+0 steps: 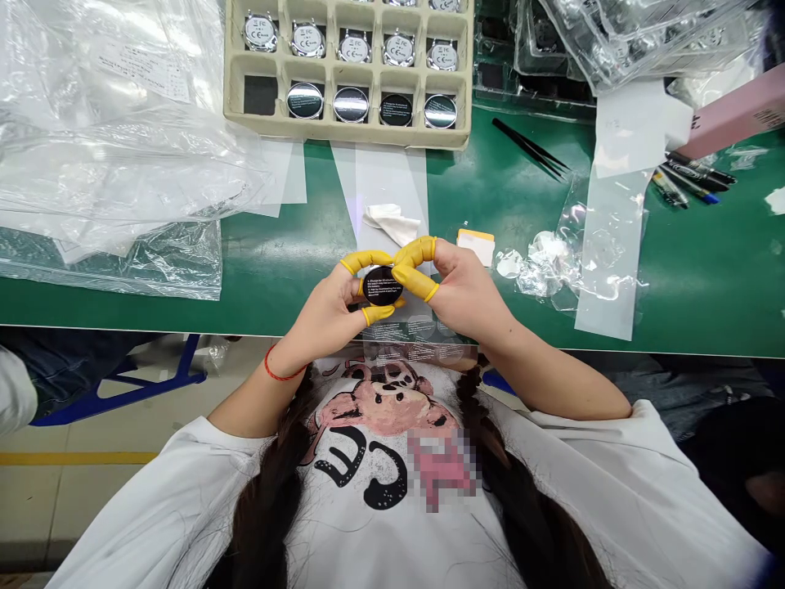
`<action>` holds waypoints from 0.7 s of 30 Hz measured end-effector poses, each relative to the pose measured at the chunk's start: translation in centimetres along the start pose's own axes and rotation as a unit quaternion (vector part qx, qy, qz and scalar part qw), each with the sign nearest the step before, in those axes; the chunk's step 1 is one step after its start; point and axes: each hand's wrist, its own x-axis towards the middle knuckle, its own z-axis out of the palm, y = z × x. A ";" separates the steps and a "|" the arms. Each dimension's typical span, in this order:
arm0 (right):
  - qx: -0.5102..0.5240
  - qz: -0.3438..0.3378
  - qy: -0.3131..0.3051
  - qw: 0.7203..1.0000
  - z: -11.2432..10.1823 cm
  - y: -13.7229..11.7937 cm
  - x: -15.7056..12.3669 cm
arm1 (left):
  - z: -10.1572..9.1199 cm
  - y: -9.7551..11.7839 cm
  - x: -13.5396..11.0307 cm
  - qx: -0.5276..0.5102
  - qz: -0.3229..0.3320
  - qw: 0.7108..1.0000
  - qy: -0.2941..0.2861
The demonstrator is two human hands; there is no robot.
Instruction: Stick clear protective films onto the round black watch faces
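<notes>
Black round watch disc (381, 285), I think, gripped.
My left hand (325, 312) and right hand (463, 296) pinch its rim through yellow finger cots (417, 283).

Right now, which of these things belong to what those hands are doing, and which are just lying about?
In use: left hand, right hand, round black-faced watch held between them, yellow finger cots.

Lying about: beige tray of watches, black tweezers, pens, plastic bags.

Bright even light; glare on plastic bags (116, 155); held watch case (381, 285) sharp; frame edges bowed.
</notes>
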 end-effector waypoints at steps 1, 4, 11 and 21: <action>-0.002 -0.003 0.003 1.000 0.0 0.0 0.0 | 0.0 0.0 0.0 0.002 -0.002 1.000 0.001; -0.007 -0.009 0.008 1.000 0.1 0.0 0.0 | 0.0 0.0 0.0 0.010 -0.009 1.000 0.004; -0.024 -0.016 0.008 1.000 0.1 0.0 0.0 | 0.0 0.1 -0.1 0.010 -0.023 1.000 0.009; -0.329 -0.161 0.060 0.929 -3.8 0.4 -0.1 | -0.1 0.6 -0.2 0.014 -0.051 0.998 0.013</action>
